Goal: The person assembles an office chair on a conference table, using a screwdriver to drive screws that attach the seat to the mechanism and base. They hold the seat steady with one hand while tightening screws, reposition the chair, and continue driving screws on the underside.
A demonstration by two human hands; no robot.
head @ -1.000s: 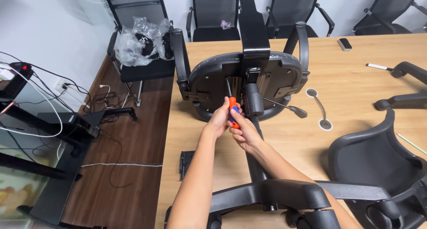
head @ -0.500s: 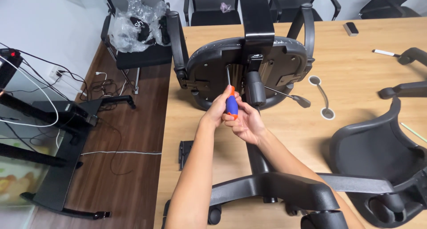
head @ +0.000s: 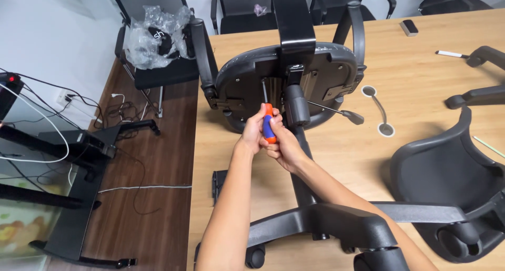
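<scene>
On the wooden table [head: 421, 87] an office chair [head: 294, 76] lies tipped, both the left hand [head: 256, 131] and right hand [head: 284, 144] clenched around a screwdriver [head: 268, 124] at its underside; the tip could slip off if angled.

One screwdriver [head: 268, 124], two hands [head: 256, 133].

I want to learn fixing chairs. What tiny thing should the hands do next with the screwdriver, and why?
Probably turn the screwdriver while pressing in. Both the left hand and the right hand grip its orange-and-blue handle, and its shaft already reaches the underside of the chair seat lying on the table.
</scene>
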